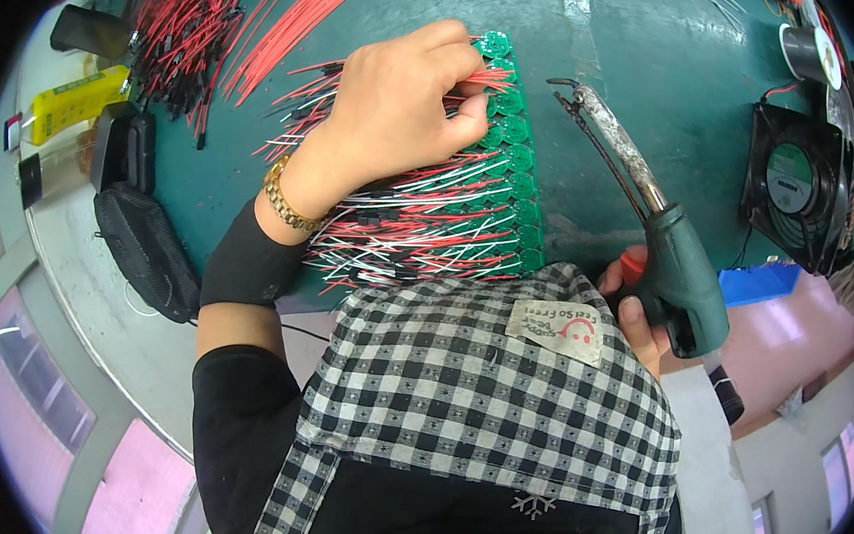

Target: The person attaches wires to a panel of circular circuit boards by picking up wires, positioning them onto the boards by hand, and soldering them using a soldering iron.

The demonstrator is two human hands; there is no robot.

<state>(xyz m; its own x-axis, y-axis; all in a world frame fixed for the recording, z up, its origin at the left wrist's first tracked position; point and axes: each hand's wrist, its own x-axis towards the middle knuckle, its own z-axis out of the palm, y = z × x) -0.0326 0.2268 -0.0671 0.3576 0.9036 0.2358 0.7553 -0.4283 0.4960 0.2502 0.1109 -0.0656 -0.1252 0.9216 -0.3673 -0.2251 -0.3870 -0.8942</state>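
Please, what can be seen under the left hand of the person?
Red wires show at the edge of the left hand, over green circuit boards. What lies directly beneath the hand is covered, so I cannot tell.

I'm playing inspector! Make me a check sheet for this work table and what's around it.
Surface: green table, faint pale strip near the top.
Job's things: green boards in a row, red and white wires beside them.
Clutter: yellow bottle and black pouch at left; spool and fan at right.
Hands: left hand over the wires, grip unclear; right hand holds a soldering gun.
Cables: thin dark cord beside the apron.
Surroundings: pink floor at right.
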